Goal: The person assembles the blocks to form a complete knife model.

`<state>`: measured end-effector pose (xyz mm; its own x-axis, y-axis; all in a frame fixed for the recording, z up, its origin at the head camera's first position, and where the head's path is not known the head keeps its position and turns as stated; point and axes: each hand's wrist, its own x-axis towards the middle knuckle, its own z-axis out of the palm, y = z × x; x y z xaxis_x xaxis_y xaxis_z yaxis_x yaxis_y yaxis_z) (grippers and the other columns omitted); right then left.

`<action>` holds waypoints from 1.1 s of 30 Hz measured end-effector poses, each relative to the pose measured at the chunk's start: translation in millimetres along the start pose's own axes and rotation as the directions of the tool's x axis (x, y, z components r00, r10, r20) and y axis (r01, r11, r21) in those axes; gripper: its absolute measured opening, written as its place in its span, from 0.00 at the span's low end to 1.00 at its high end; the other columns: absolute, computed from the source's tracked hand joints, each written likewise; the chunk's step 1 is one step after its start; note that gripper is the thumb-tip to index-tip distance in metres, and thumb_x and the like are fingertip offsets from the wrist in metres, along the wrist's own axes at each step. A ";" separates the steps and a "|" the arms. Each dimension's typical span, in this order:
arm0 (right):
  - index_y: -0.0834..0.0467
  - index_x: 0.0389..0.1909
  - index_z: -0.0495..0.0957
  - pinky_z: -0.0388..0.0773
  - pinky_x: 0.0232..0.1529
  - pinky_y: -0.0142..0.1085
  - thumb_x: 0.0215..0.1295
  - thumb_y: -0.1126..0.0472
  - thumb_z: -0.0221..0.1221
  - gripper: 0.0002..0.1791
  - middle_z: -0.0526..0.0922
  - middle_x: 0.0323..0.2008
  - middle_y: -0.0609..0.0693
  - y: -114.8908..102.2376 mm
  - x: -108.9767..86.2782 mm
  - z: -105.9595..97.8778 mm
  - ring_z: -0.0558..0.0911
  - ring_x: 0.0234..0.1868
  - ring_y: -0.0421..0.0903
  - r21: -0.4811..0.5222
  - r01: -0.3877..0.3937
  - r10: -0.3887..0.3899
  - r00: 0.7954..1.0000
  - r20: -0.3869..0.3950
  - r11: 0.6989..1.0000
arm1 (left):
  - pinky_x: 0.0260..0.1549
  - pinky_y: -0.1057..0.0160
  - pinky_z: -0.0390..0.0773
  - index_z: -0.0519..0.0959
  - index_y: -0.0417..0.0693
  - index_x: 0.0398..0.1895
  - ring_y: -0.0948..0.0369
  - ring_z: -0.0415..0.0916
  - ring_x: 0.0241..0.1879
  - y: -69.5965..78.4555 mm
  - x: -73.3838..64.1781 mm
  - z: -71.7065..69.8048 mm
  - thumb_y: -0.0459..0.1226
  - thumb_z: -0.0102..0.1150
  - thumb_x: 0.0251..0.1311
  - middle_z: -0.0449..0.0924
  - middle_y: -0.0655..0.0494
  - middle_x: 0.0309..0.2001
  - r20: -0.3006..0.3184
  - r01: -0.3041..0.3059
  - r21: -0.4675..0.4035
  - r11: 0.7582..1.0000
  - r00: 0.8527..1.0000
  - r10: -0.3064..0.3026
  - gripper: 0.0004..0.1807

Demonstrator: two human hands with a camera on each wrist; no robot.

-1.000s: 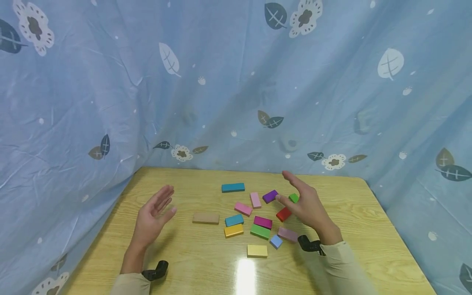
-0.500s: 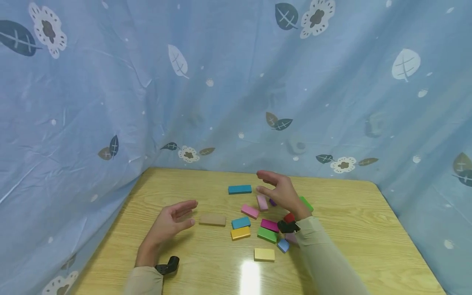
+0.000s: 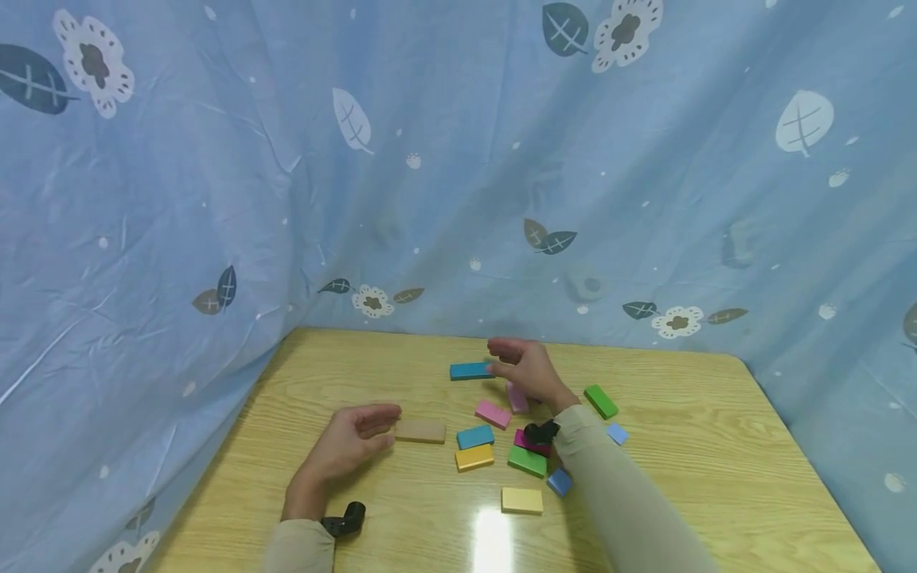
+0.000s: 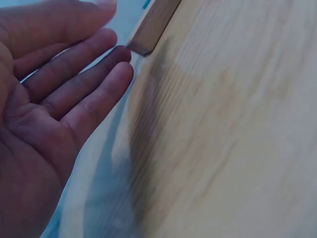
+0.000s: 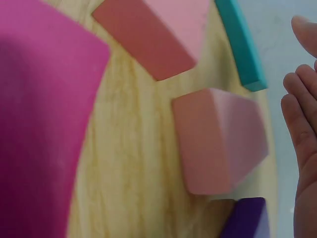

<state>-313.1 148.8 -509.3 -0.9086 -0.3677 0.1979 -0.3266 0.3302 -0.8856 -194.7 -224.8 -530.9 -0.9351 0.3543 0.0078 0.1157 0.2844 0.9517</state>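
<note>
My left hand point(image 3: 347, 442) is held out at the left end of a tan wooden block point(image 3: 420, 431), its fingers extended and nothing in its grasp. In the left wrist view the fingertips come right up to the corner of that block point(image 4: 156, 25). Over the back of the table, my right hand point(image 3: 533, 372) has its thumb and fingers spread apart by the right end of a long blue block point(image 3: 470, 372). Beneath this hand a pale pink block point(image 3: 517, 398) is partly covered. In the right wrist view, a purple block point(image 5: 247, 218) shows at the bottom edge.
Nearby lie a pink block point(image 3: 493, 414), a shorter blue block point(image 3: 475, 437), an orange block point(image 3: 474, 458), a green block point(image 3: 527, 461) and a yellow block point(image 3: 521, 500). The right sleeve point(image 3: 616, 485) hides part of the group. A patterned blue curtain point(image 3: 458, 199) encloses the table.
My right hand has moved left, from above the purple and red blocks to the long blue block. My left hand has moved right, up to the wooden block. The head view has turned slightly right-to-left.
</note>
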 end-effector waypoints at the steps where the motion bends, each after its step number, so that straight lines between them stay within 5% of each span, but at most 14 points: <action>1: 0.70 0.71 0.78 0.82 0.72 0.52 0.71 0.68 0.72 0.30 0.83 0.67 0.70 2.0 0.5 0.9 0.84 0.69 0.63 -0.012 -0.008 0.008 1.000 0.003 1.000 | 0.69 0.54 0.83 0.78 0.34 0.72 0.36 0.78 0.72 0.5 0.4 2.0 0.28 0.69 0.71 0.80 0.33 0.71 -0.005 0.005 0.016 1.000 1.000 -0.005 0.27; 12: 0.67 0.71 0.79 0.83 0.70 0.52 0.71 0.71 0.69 0.28 0.86 0.66 0.63 10.3 1.2 6.9 0.86 0.67 0.60 -0.077 -0.096 0.099 0.995 0.029 0.992 | 0.68 0.48 0.83 0.87 0.42 0.64 0.47 0.85 0.65 11.2 4.8 22.4 0.23 0.70 0.66 0.88 0.46 0.63 -0.112 0.042 0.221 0.974 0.994 -0.018 0.23; 18: 0.65 0.68 0.83 0.86 0.68 0.50 0.71 0.72 0.69 0.25 0.88 0.63 0.60 5.6 -2.1 7.7 0.88 0.65 0.58 -0.161 -0.090 0.094 0.995 0.021 0.983 | 0.67 0.48 0.84 0.90 0.47 0.59 0.50 0.86 0.64 17.4 7.5 31.8 0.22 0.72 0.63 0.91 0.52 0.58 -0.155 0.052 0.346 0.937 0.988 0.003 0.23; 25: 0.63 0.63 0.87 0.90 0.61 0.47 0.73 0.69 0.68 0.19 0.92 0.57 0.57 4.7 -1.2 8.5 0.91 0.58 0.54 -0.278 -0.049 0.053 0.999 0.007 0.959 | 0.60 0.54 0.89 0.91 0.48 0.57 0.52 0.89 0.60 18.1 8.1 33.2 0.21 0.71 0.64 0.92 0.52 0.56 -0.196 0.083 0.342 0.936 0.980 -0.016 0.22; 33: 0.64 0.65 0.85 0.88 0.64 0.49 0.67 0.63 0.77 0.26 0.91 0.57 0.57 -5.1 -8.5 15.3 0.90 0.59 0.55 -0.226 -0.113 0.117 0.993 0.006 0.968 | 0.63 0.51 0.87 0.91 0.46 0.57 0.51 0.88 0.62 19.7 7.3 33.0 0.21 0.71 0.64 0.92 0.52 0.56 -0.206 0.083 0.358 0.930 0.979 -0.008 0.21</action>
<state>-299.8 137.0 -512.9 -0.9390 -0.3316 0.0907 -0.2725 0.5572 -0.7844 -188.1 -187.2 -522.2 -0.9849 0.1611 0.0631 0.1500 0.6130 0.7757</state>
